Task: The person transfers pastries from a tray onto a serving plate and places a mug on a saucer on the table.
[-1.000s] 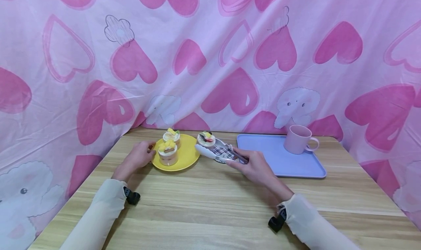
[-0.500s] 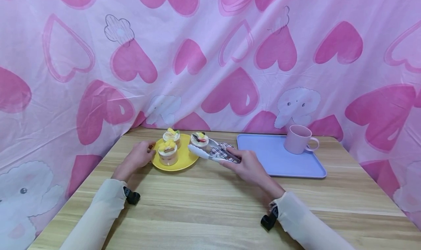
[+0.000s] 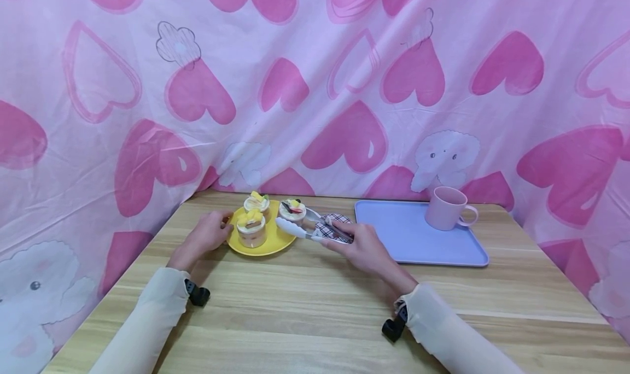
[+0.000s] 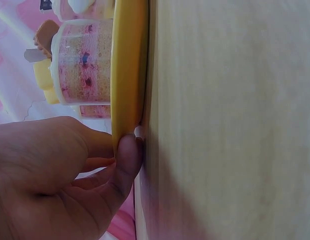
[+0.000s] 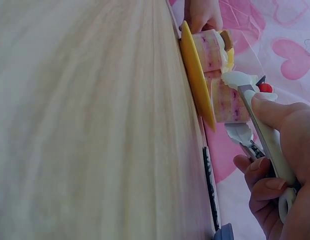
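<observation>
At the left of the head view my left hand (image 3: pixel 210 232) pinches the rim of a yellow plate (image 3: pixel 275 245); the left wrist view shows a thumb (image 4: pixel 129 156) on the plate's outer side. Two clear dessert cups with yellow fruit on top stand on the plate, one in front (image 3: pixel 251 231) and one behind (image 3: pixel 256 203). My right hand (image 3: pixel 364 248) grips food tongs (image 3: pixel 315 237) with white tips. Between those tips is a third cake cup (image 3: pixel 292 212), topped with red and dark pieces, upright over the plate's right side.
Right of the plate lies a checked coaster (image 3: pixel 338 218), partly hidden by the tongs and right hand. A blue tray (image 3: pixel 408 237) lies further right, with a pink mug (image 3: pixel 445 210) on it. A pink heart-print cloth (image 3: pixel 334 89) hangs behind the wooden table (image 3: pixel 295 319).
My right hand has moved left with the tongs, bringing the third cake cup from beside the coaster to over the plate. My left hand has stayed on the plate's rim.
</observation>
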{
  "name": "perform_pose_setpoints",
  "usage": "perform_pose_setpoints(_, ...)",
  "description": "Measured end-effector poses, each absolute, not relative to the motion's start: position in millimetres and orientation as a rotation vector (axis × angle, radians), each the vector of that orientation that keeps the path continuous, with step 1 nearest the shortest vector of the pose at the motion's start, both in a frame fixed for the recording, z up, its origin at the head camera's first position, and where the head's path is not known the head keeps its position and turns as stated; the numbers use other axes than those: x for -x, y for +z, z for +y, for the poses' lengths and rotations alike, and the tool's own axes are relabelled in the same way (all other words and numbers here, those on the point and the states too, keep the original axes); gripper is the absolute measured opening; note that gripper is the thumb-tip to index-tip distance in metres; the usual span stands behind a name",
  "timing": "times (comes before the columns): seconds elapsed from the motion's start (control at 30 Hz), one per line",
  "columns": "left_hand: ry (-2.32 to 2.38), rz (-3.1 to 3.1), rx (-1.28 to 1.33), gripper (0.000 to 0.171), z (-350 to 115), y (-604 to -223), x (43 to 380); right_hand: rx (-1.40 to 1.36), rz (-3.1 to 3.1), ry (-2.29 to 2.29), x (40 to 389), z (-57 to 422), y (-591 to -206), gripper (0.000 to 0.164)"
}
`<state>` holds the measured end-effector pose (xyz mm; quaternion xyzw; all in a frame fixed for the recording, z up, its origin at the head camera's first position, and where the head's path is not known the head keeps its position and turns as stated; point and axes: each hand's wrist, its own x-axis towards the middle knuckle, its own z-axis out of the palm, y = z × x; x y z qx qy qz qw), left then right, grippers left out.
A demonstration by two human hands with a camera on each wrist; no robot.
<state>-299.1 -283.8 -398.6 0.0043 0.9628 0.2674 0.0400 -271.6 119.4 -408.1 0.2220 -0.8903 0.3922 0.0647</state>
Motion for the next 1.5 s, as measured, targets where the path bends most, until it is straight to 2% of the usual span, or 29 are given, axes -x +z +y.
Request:
perform_pose_setpoints(0.5, 0.814, 2.955, -0.025, 0.054, -284, -398, 301, -0.694, -2.711, 1.182, 274, 108, -413, 0.077)
perform_pose_setpoints(1.1, 0.805, 2.951, -0.011, 0.054, -282, -398, 300, -0.671, -2.716, 1.152, 279, 94, -414, 0.069)
perform_pose_setpoints(1.5, 0.809, 2.960, -0.022, 0.054, -284, -398, 300, -0.650, -2.738, 1.164, 280, 93, -414, 0.072)
